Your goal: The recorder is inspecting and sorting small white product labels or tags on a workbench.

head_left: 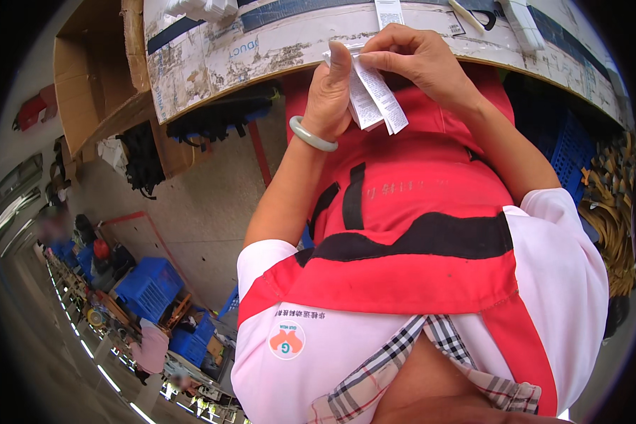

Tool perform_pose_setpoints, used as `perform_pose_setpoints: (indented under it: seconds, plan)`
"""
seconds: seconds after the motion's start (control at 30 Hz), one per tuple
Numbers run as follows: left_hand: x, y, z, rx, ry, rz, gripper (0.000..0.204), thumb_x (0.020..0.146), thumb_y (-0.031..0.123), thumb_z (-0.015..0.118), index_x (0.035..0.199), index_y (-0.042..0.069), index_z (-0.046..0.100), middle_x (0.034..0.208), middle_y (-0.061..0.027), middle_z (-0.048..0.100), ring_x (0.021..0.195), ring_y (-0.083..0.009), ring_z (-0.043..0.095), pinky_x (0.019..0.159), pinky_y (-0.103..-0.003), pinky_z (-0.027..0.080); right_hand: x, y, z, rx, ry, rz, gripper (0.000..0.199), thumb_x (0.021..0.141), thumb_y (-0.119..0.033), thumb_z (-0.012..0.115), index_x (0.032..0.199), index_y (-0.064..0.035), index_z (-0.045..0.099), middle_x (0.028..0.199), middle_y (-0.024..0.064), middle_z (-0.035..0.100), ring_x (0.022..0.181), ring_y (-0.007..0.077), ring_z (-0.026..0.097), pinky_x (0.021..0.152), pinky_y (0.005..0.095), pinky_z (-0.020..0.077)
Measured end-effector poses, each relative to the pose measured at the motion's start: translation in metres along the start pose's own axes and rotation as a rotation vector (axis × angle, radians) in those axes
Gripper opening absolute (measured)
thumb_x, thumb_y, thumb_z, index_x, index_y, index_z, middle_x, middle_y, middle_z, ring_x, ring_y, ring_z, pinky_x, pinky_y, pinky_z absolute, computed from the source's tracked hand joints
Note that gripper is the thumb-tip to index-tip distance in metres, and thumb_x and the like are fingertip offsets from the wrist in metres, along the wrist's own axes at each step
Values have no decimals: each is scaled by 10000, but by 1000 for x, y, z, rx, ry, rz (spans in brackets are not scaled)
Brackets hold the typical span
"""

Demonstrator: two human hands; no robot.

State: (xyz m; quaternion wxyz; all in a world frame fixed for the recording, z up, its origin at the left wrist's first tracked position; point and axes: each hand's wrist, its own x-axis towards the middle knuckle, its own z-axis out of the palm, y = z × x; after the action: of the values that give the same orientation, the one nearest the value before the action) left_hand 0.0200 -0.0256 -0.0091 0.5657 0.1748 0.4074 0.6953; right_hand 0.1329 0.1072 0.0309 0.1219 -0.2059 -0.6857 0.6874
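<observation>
Paper labels: just below worktable edge | left hand: closed on stack, thumb upright | right hand: pinching top strip | handling: likely light, limp, tear-prone; grip near top ends.

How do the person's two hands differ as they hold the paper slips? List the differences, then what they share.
The left hand wears a pale green bangle; the right hand has a bare wrist. The left hand grips with its thumb upright; the right hand pinches from above with bent fingers. Both hold the white paper slips.
</observation>
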Motion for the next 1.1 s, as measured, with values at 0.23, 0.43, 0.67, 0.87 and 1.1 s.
perform_pose_setpoints:
  seconds: [0.23, 0.43, 0.67, 0.87, 1.1]
  plan:
    - [-8, 6, -17, 33, 83, -48, 784, 794, 737, 515, 1005, -13, 605, 788, -64, 603, 719, -176, 672, 644, -305, 585, -2, -63, -10, 180, -470, 158, 160, 855, -170, 736, 868, -18, 686, 797, 19, 593, 652, 73, 535, 608, 196, 446]
    - [-16, -5, 1, -30, 74, -44, 830, 800, 753, 483, 1046, -29, 606, 790, -97, 636, 697, -173, 675, 644, -295, 593, -2, 9, 10, 38, -49, -42, 142, 887, -130, 708, 943, 0, 702, 684, 17, 602, 587, 69, 596, 509, 193, 464]
    - [-23, -11, -3, -59, 89, -46, 809, 802, 738, 495, 1073, -21, 567, 775, -91, 632, 661, -168, 674, 632, -313, 618, -5, 19, 17, -255, 53, -263, 120, 851, -120, 735, 944, -47, 715, 806, -7, 600, 624, 53, 540, 571, 220, 469]
    - [-23, -15, -2, 39, 111, -10, 795, 806, 744, 485, 1022, -15, 579, 763, -87, 624, 646, -164, 670, 579, -288, 595, -4, 16, 15, -375, 46, -382, 128, 836, -108, 737, 945, -46, 711, 839, 30, 600, 653, 94, 540, 596, 259, 470]
    - [-23, -18, -1, -29, 144, -24, 795, 806, 758, 471, 980, -9, 586, 729, -81, 617, 598, -169, 656, 541, -276, 565, -5, 14, 12, -292, -9, -349, 78, 847, -77, 718, 893, -21, 689, 839, 29, 577, 697, 90, 554, 609, 241, 469]
